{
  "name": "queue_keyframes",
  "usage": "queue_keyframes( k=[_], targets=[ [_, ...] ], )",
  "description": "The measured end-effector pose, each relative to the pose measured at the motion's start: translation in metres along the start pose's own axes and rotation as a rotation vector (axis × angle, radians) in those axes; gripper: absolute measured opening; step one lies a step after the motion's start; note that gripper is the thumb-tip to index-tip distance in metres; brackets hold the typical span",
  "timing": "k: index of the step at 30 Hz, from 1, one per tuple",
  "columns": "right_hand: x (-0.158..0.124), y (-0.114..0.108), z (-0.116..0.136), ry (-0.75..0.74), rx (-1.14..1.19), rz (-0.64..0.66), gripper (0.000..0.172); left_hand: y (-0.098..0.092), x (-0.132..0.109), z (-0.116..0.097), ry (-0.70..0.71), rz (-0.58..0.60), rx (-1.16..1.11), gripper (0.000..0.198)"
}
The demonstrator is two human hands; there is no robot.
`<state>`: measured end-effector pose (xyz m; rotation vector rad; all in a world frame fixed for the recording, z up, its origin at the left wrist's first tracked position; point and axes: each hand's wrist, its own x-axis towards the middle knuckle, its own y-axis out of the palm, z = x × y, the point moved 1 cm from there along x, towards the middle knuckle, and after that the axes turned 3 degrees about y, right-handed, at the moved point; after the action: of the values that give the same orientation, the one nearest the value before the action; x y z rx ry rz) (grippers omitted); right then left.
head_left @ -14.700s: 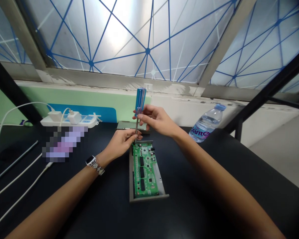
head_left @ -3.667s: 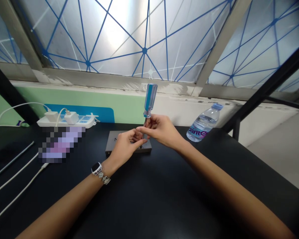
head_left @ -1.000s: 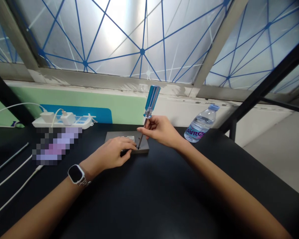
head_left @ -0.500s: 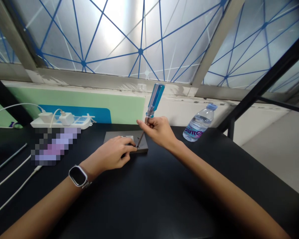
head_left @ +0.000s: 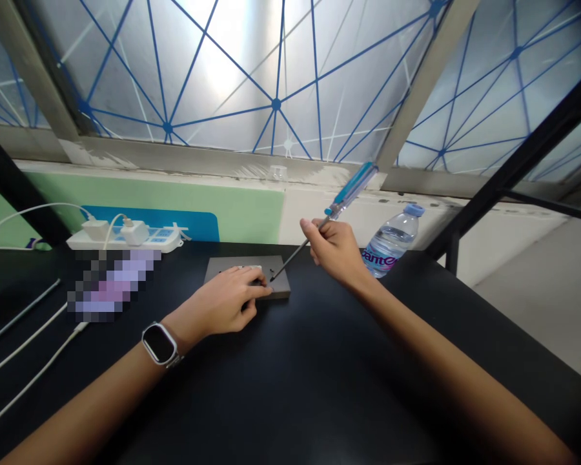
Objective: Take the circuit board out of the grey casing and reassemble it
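At the far middle of the table [head_left: 290,387], the left hand [head_left: 223,303] is pressing flat, fingers together, on the box [head_left: 244,274] while the right hand [head_left: 334,248] is pinching the tilted screwdriver [head_left: 339,203], tip near its right edge.

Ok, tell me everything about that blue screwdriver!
The screwdriver has a see-through blue handle, plastic by its look, and a thin dark shaft. The right hand pinches it just below the handle. It leans, handle up and right, tip down at the grey box, beside the left hand.
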<state>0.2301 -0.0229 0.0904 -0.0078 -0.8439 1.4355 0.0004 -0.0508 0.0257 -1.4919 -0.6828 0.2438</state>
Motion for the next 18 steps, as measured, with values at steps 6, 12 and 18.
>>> queue_keyframes(
  k=[6, 12, 18],
  targets=[
    [-0.049, -0.014, -0.048, 0.304, 0.273, 0.079, 0.064, -0.004, 0.001, 0.007, 0.002, -0.029, -0.086, 0.039],
    [-0.07, -0.007, -0.082, 0.558, 0.526, 0.132, 0.055, 0.002, 0.035, 0.038, -0.145, 0.106, -0.185, 0.074],
    [-0.074, 0.001, -0.072, 0.552, 0.491, 0.211, 0.057, 0.007, 0.052, 0.047, -0.25, 0.183, -0.165, 0.084]
  ],
)
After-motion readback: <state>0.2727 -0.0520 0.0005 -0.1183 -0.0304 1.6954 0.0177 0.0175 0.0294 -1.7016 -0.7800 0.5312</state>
